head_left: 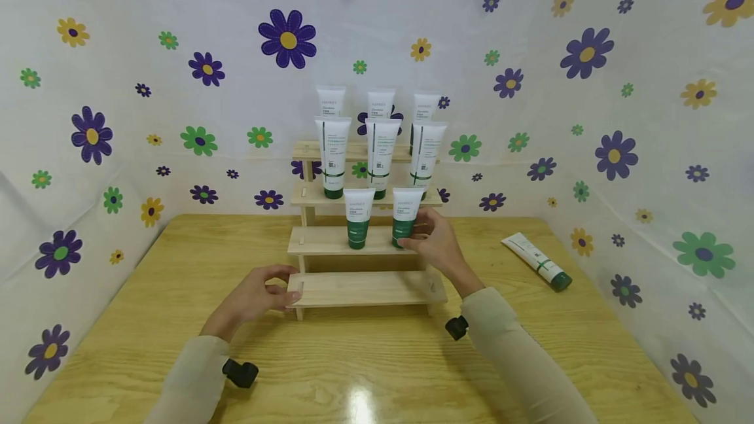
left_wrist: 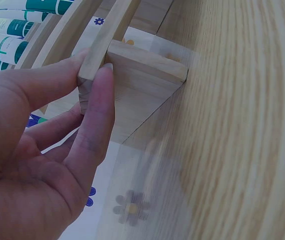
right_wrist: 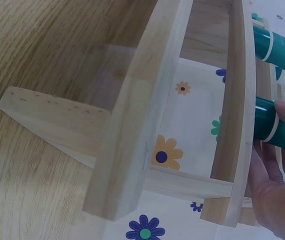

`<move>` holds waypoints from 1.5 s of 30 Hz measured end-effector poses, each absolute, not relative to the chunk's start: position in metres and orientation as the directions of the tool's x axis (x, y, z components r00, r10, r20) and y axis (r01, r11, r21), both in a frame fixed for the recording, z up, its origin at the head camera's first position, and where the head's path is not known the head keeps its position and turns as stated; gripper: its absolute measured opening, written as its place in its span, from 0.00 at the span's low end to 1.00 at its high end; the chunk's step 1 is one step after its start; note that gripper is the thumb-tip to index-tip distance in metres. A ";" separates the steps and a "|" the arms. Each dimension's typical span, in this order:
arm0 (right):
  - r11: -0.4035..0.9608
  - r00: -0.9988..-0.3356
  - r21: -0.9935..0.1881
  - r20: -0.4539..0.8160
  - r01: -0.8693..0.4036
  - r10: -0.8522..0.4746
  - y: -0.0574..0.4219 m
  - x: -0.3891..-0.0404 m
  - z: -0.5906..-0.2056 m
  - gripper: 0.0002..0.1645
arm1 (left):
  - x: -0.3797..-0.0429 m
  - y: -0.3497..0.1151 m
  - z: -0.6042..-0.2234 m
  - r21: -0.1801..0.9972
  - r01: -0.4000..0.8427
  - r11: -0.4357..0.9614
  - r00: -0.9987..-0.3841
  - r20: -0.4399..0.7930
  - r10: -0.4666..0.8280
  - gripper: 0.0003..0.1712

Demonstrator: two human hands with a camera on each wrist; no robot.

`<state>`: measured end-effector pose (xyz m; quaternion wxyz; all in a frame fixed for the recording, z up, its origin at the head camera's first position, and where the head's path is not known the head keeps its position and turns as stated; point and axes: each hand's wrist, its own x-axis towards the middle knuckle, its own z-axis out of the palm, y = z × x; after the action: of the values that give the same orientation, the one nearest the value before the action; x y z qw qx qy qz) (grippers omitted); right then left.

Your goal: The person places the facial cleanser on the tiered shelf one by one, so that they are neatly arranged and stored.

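Observation:
A stepped wooden display rack stands on the table. At the left end of its lowest board, my left hand pinches the wood between thumb and fingers; the left wrist view shows that board end in the grip. My right hand holds a small green-and-white squeeze tube by its lower part, upright on the second board from the bottom. A matching tube stands to its left on that board. In the right wrist view, the thumb lies against the held tube's green end.
Three larger white tubes stand on the board above, and three more tubes on the top board behind. Another white tube with a green cap lies on the table to the right. A flowered cloth hangs behind and at both sides.

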<state>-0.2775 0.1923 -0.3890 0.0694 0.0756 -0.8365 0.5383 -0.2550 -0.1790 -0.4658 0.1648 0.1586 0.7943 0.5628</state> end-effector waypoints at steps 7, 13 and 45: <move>0.402 -0.973 -0.887 0.220 -0.228 -0.068 0.192 -0.278 -0.389 0.32 | -0.256 -0.180 -0.466 0.946 0.063 0.317 -0.894 -0.088 0.439 0.37; 0.391 -0.964 -0.882 0.251 -0.264 -0.084 0.191 -0.278 -0.391 0.31 | -0.256 -0.180 -0.467 0.947 0.057 0.316 -0.894 -0.093 0.438 0.37; 0.513 -0.965 -0.822 0.164 -0.249 -0.204 0.258 -0.269 -0.374 0.23 | -0.257 -0.177 -0.467 0.944 0.055 0.326 -0.898 -0.096 0.430 0.36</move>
<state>-0.2690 0.2582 -0.3739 0.0232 0.1303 -0.8694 0.4760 -0.2568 -0.1774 -0.4675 0.1673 0.1522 0.7968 0.5604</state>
